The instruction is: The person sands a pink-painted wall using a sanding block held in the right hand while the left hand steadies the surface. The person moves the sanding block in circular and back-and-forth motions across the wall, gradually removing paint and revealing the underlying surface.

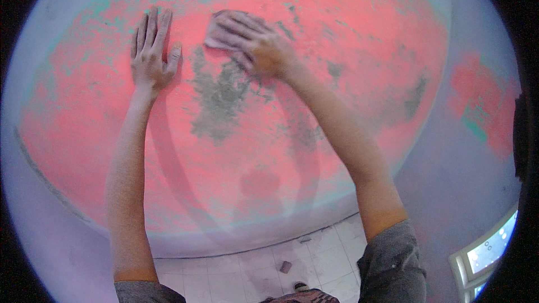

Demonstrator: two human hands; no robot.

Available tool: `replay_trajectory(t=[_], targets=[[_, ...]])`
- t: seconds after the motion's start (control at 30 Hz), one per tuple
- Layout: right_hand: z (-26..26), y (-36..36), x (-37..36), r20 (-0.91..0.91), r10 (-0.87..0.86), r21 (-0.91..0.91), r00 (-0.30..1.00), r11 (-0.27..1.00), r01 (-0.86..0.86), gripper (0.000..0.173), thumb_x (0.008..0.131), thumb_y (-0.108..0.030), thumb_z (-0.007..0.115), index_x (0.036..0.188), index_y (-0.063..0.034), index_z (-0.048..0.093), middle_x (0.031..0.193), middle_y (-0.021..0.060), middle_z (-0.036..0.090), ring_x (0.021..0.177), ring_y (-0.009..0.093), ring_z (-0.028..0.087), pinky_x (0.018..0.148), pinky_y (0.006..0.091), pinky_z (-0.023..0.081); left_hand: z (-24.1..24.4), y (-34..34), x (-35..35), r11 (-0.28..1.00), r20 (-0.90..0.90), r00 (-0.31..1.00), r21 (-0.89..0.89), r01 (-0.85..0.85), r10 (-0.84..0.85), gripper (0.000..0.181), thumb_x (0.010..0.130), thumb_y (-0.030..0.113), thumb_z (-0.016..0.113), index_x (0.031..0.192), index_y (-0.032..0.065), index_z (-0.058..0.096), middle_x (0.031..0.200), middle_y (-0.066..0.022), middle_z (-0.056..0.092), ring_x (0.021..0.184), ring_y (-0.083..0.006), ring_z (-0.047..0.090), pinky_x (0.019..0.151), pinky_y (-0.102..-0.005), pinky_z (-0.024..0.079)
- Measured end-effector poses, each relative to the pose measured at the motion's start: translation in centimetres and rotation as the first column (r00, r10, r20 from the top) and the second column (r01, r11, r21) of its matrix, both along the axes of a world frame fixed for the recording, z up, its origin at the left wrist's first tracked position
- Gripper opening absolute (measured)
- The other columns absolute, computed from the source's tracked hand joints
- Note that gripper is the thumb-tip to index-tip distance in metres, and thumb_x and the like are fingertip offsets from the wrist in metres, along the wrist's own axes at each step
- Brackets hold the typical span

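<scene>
My left hand [152, 57] lies flat on a wall [257, 155], fingers pointing up and thumb held apart, with nothing in it. To its right, my right hand [257, 44] presses a pale, thin sheet [214, 37] against the same wall. The sheet could be sandpaper or cloth; I cannot tell which, and the fingers cover most of it. The wall looks bright pink with teal fringes. Below my right hand spreads a rough grey patch [221, 97], and smaller grey marks [416, 97] show farther right.
Pale floor tiles [227, 275] meet the wall's foot below. A small brown block [285, 267] lies on them, near a shoe [301, 286]. An adjoining wall [454, 168] stands on the right, with a window [490, 248] low at the picture's edge.
</scene>
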State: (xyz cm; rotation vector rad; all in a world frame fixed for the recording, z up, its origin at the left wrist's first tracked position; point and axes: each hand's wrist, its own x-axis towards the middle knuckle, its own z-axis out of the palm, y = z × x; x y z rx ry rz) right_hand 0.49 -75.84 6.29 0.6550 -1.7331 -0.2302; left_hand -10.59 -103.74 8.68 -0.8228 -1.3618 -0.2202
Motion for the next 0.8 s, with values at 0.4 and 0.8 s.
replay_trajectory(t=[0.4,0.8], targets=[[-1.5,2.7,-0.4,-0.167,-0.113,-0.229,0.98,0.971,0.073,0.052,0.1,-0.025,0.06,0.152,-0.0166,0.057,0.161,0.0105,0.049,0.154,0.035,0.037,0.128,0.052,0.029,-0.1,0.9,-1.0,1.0,-0.016,1.0,0.006,-0.005,0.005,0.08,0.094,0.032,0.062,0.168,0.0275,0.033,0.175,-0.0069,0.027,0.161,-0.032,0.026,0.13,-0.051,0.022],[-0.8,3.2,-0.7,-0.251,-0.169,-0.423,0.953,0.905,0.049,0.058,0.099,-0.024,0.06,0.156,-0.0128,0.051,0.164,0.0115,0.045,0.154,0.033,0.038,0.128,0.0518,0.028,0.0,1.2,-1.0,1.0,-0.05,0.999,0.006,0.006,-0.006,0.073,0.098,0.032,0.057,0.167,0.025,0.035,0.175,-0.0069,0.029,0.161,-0.032,0.025,0.13,-0.0504,0.019]])
